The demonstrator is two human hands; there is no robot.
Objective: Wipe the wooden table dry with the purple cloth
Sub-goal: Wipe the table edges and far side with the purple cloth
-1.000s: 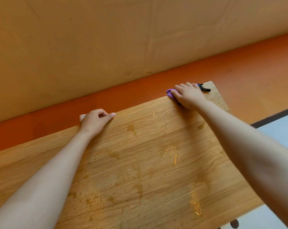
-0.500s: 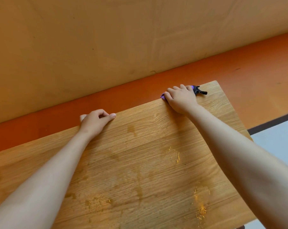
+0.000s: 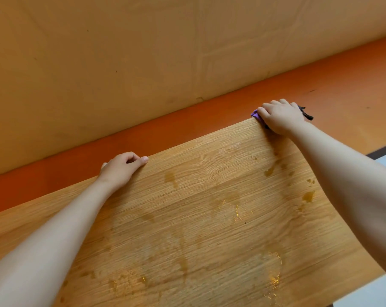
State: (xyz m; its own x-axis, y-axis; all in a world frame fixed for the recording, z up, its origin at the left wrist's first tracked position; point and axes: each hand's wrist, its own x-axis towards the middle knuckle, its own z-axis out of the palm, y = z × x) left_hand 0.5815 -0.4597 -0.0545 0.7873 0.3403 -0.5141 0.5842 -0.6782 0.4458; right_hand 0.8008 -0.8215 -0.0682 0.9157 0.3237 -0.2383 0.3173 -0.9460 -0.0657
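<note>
Slid further right from left hand [image 3: 119,168], gripping one purple cloth [image 3: 256,114] in right hand [image 3: 280,117]; clamping far edge of one wooden table [image 3: 209,218] with left.

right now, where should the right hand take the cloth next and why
Probably draw the right hand, holding the purple cloth at the far edge of the table, back toward the body: wet patches lie behind it.

Wood-grain table [image 3: 187,218] — smooth, with a wet-streaked sheen; soft purple cloth [image 3: 255,113].
</note>
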